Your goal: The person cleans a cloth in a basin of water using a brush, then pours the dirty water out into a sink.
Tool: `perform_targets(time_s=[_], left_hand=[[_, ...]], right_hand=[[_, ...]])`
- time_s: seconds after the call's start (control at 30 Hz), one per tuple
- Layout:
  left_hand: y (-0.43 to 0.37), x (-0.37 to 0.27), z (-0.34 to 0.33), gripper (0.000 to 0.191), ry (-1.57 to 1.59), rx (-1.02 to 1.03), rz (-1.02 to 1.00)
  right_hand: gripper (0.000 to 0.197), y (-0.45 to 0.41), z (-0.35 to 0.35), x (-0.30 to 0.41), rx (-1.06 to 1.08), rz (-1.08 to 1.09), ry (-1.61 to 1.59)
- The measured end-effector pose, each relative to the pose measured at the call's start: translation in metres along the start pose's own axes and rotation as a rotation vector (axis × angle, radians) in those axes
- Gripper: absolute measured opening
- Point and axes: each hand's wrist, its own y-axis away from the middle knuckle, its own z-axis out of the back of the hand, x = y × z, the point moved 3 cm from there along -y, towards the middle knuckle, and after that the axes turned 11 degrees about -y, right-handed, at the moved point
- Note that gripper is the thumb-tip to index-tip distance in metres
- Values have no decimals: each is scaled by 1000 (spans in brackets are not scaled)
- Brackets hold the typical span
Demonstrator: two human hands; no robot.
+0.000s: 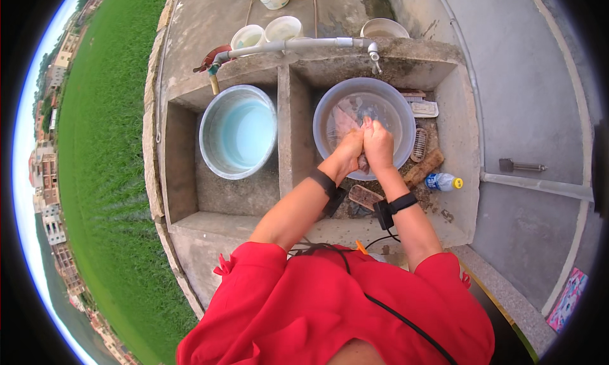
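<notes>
My left hand (350, 149) and my right hand (379, 145) press together above the near half of a translucent plastic basin (319, 146). Both are closed on a wet pinkish cloth (344, 121). Part of it spreads in the water to the left, and a darker bunched end hangs below my fists. The fingers hide the portion between them. Water with some suds fills the basin, which sits in the right compartment of a concrete sink (284, 127). Black straps with small boxes circle both wrists.
In the left compartment stands a second basin (207, 148) of bluish water. Scrub brushes (419, 145), a brown block (424, 167) and a plastic bottle (440, 181) with a yellow cap lie right of my basin. A pipe with a metal tap (375, 62) crosses the back; buckets (284, 28) stand behind.
</notes>
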Motion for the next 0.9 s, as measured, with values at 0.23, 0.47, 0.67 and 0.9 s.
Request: perform_targets(time_s=[0.23,0.47,0.67,0.9], left_hand=[[21,-4,-13,38,26,141,111],[-26,30,51,43,249,300,-26],[19,12,9,47,-7,85,150],[49,-16,59,33,-133,68,97]], right_hand=[[56,-17,5,-51,135,-324,-97],[43,20,-20,17,113,9,-60],[35,-9,-9,-75,169,-230,-153],[27,64,30,-126,877,-213,135]])
